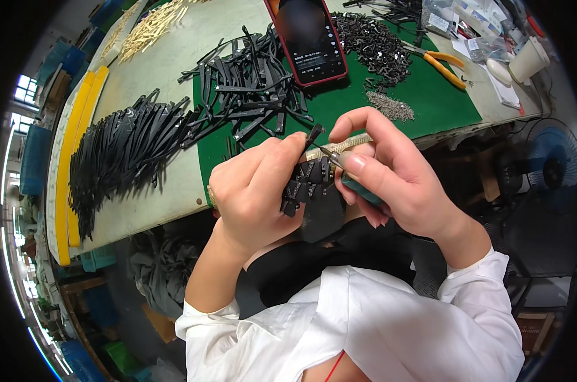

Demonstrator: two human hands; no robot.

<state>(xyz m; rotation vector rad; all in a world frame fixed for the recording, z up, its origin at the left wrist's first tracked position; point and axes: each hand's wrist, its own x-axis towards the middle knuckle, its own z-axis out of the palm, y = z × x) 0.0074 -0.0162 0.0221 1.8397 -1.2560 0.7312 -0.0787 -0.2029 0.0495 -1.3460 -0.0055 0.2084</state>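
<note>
The left hand [247, 191] has its fingers closed on a bunch of black strips [309, 178], at the table's near edge. The right hand [403, 175] grips a green-handled driver [335, 157], its tip at the uppermost strip; whether they touch, I cannot tell. Beyond, on a green mat [444, 105], lie a strip heap [253, 83], phone [310, 48], screws [390, 106], black parts [381, 54] and orange pliers [444, 69]. More strips [122, 149] line the table [151, 207] at left.

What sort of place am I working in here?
Probably a small-parts assembly workshop: slim black strips lie heaped on the bench, with a pile of tiny black parts and orange-handled pliers nearby.
</note>
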